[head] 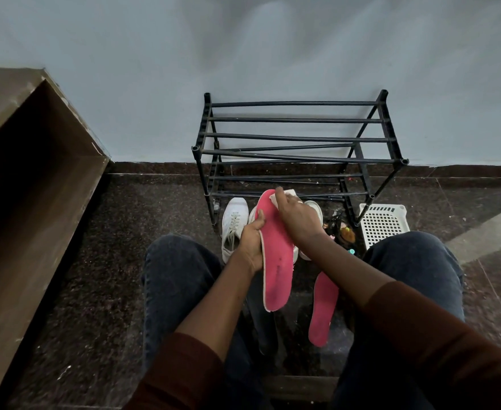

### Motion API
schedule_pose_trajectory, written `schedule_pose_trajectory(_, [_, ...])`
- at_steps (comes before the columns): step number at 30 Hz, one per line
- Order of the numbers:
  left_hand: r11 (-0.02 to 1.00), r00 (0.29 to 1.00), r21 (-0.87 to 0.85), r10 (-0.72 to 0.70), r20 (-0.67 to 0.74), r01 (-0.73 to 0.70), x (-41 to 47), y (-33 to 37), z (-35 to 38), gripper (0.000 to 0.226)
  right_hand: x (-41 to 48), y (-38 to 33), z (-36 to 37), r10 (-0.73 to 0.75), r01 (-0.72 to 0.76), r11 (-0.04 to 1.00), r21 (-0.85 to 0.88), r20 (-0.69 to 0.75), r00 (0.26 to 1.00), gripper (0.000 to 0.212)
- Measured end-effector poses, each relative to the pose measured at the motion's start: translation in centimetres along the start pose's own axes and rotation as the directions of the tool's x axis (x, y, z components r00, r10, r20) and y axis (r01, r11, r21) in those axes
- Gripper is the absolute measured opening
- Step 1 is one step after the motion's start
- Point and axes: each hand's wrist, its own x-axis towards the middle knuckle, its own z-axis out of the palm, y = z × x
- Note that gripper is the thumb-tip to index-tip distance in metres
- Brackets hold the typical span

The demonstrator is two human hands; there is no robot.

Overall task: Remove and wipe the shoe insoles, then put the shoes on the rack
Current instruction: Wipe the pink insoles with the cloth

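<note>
The floor (95,291) is dark speckled polished stone, meeting a pale blue-grey wall (273,54) at a dark skirting strip. A brown wooden unit (21,173) stands along the left. Against the wall, far centre, stands a black tube shoe rack (296,139), its bars bare. A white perforated basket (382,224) lies on the floor just right of the rack's near right leg.

The person sits with knees in dark jeans spread either side. The left hand (252,241) grips the left edge of a pink insole (276,255), fingers curled round behind it and thumb on the front. The insole is held above the floor between the knees, its long axis running near to far, toe end pointing at the rack, heel end toward the person. The right hand (298,216) presses a white wipe (284,195) onto the toe end, fingers bent over the wipe.

A second pink insole (322,312) lies on the floor to the right, also lengthwise near to far. A white laced shoe (234,224) sits left of the held insole, toe toward the rack; another white shoe (314,207) is mostly hidden behind the right hand.
</note>
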Motion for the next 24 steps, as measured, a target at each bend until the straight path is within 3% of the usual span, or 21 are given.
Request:
schedule_pose_trajectory(8, [1.000, 1.000, -0.017, -0.003, 0.006, 0.003, 0.1, -0.4, 0.1, 0.051, -2.2, 0.7, 1.1, -0.017, 0.018, 0.993, 0.114, -0.012, 1.000, 0.035])
schedule_pose_trajectory(13, [0.998, 0.999, -0.045, -0.040, -0.012, 0.039, 0.1, -0.1, 0.3, 0.062, -4.6, 0.3, 2.4, -0.204, 0.245, 0.932, 0.267, -0.175, 0.963, 0.038])
schedule_pose_trajectory(16, [0.998, 0.997, -0.010, -0.063, -0.035, 0.062, 0.1, -0.5, 0.2, 0.063, -5.0, 1.0, 2.4, -0.243, 0.305, 0.880, 0.364, -0.206, 0.948, 0.032])
schedule_pose_trajectory(18, [0.997, 0.997, -0.009, -0.075, -0.038, 0.074, 0.1, -0.5, 0.2, 0.063, -4.8, 1.7, 2.3, -0.322, 0.368, 0.869, 0.331, -0.186, 0.928, 0.029])
schedule_pose_trajectory(21, [0.997, 0.997, -0.028, -0.074, -0.010, 0.074, 0.3, 0.1, 0.1, 0.068, -3.9, 2.2, 2.2, -0.446, 0.463, 0.879, 0.115, -0.145, 0.883, 0.027])
schedule_pose_trajectory(24, [0.993, 0.999, -0.105, -0.045, 0.022, 0.047, 0.0, 0.3, 0.4, 0.066, -2.3, 2.4, 2.8, -0.422, 0.426, 0.904, 0.018, -0.102, 0.901, 0.030])
